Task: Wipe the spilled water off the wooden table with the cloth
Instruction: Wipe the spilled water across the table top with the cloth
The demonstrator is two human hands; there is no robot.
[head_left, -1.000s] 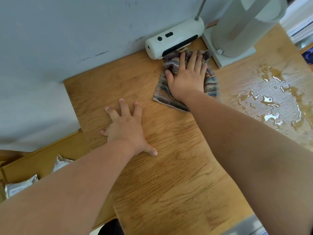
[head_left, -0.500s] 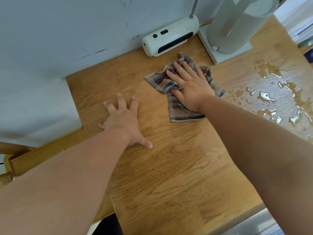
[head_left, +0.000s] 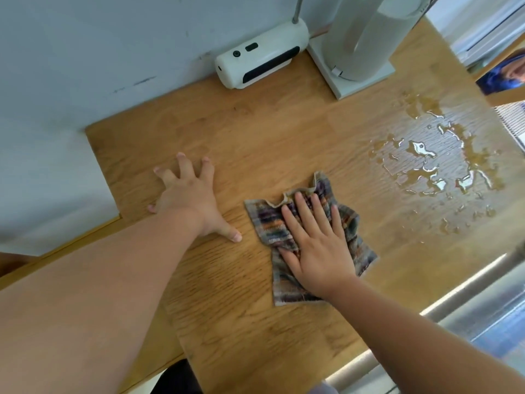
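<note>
Head view: right grip [head_left: 318, 245] flat, fingers straight, pressing the cloth [head_left: 267, 220] on the desk [head_left: 255, 123], left of the water [head_left: 426, 166]; left grip [head_left: 187, 197] flat, bracing. Best sweep right with even pressure, overlapping strokes.

The cloth [head_left: 309, 237] lies flat on the wooden table [head_left: 241, 322] under the right hand [head_left: 318, 245], with the left hand [head_left: 190, 197] planted on the wood just to its left. The spilled water [head_left: 437, 169] spreads to the cloth's right and farther back. Behind, against the wall [head_left: 113, 38], a small device [head_left: 261, 58] sits left of a tall appliance [head_left: 366, 41].
</note>
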